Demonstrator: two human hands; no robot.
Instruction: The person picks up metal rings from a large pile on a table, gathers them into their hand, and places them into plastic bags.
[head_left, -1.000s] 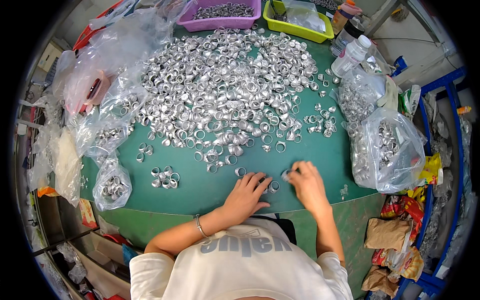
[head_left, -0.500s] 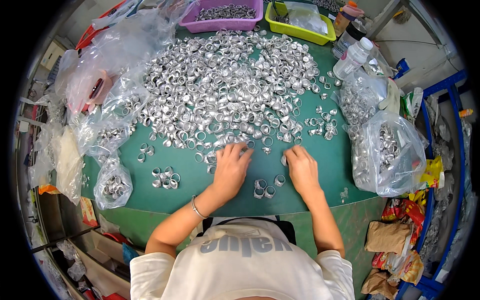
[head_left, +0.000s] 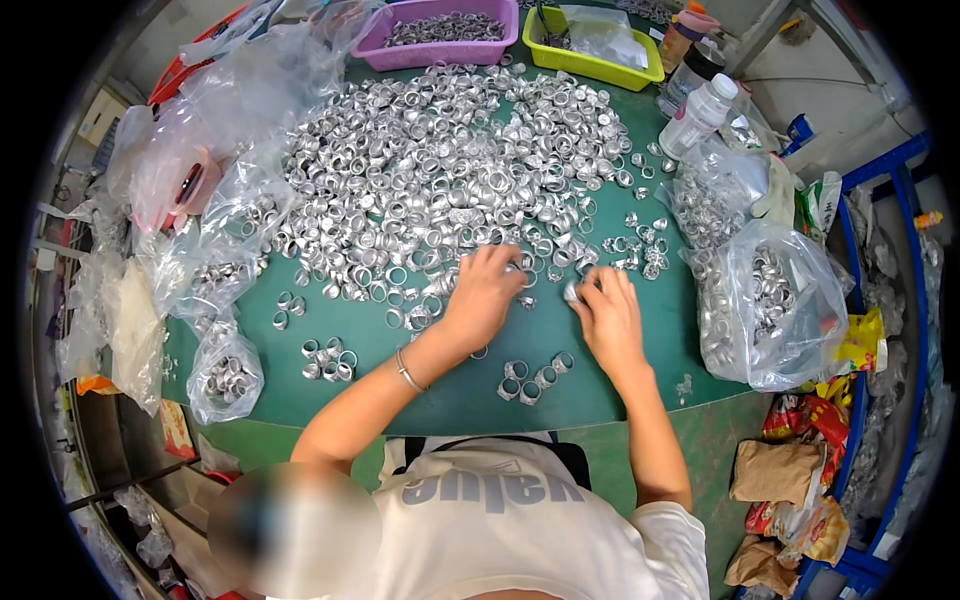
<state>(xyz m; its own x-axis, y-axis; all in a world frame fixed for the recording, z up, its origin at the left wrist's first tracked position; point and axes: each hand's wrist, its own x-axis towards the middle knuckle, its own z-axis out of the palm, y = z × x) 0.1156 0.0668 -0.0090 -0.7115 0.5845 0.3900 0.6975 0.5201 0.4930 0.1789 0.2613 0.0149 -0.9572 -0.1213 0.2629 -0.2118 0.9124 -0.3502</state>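
Observation:
A wide heap of silver-coloured metal rings (head_left: 430, 170) covers much of the green table. My left hand (head_left: 486, 295), with a bangle on its wrist, is at the heap's near edge. Its fingers curl down among the rings, and the fingertips are partly hidden. To its right, my right hand (head_left: 610, 318) pinches a silver ring (head_left: 572, 291) between thumb and fingers, just above the tabletop. Between my forearms, near the table's front edge, lies a small cluster of rings (head_left: 546, 377). Another small cluster of rings (head_left: 329, 360) sits left of my left forearm.
Clear plastic bags of rings stand at the right (head_left: 770, 310) and left (head_left: 226, 380). At the far edge are a purple tray (head_left: 435, 52), a yellow-green tray (head_left: 595, 66) and a white bottle (head_left: 700, 118). Blue shelving (head_left: 915, 300) rises on the right.
My left hand has moved forward and right, further into the heap's edge. The cluster between my forearms has gained a ring and sits closer together. My right hand has shifted slightly and turned.

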